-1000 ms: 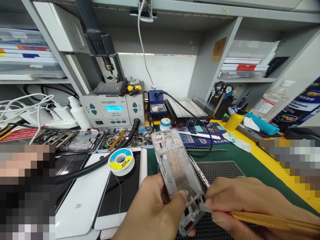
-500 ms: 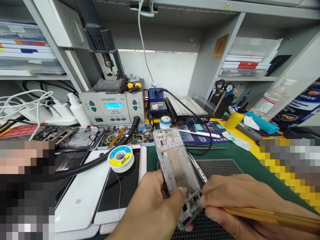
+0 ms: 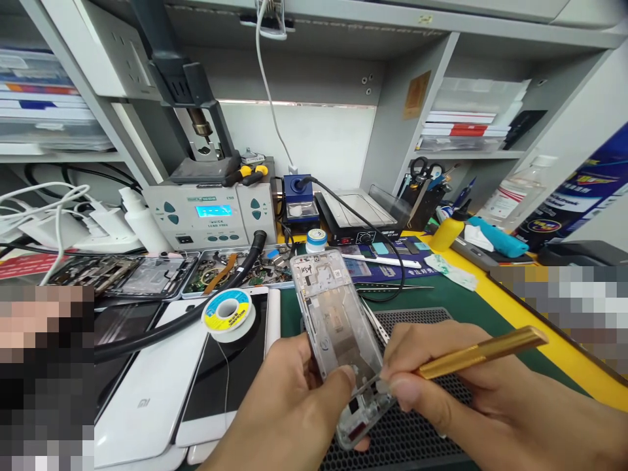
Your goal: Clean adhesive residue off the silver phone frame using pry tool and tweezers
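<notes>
In my left hand is a bare silver phone frame, tilted away from me. My thumb presses on its inner face near the lower end, with the fingers round the far edge and underneath. My right hand pinches a slim gold-handled tool at the frame's lower right side. Its working end is hidden behind my fingertips, so I cannot tell its exact kind. Close behind the right hand lie metal tweezers. Below both hands is a black perforated mat.
Left of my hands, a solder spool rests on white phones. A black hose crosses them. Behind stand a hot-air station, a flux-like jar and a flat heating plate. A yellow bottle stands right.
The gold tool's rear end has swung upward and toward the left as my right hand turned. My left hand still holds the phone frame. The whole view has shifted slightly.
</notes>
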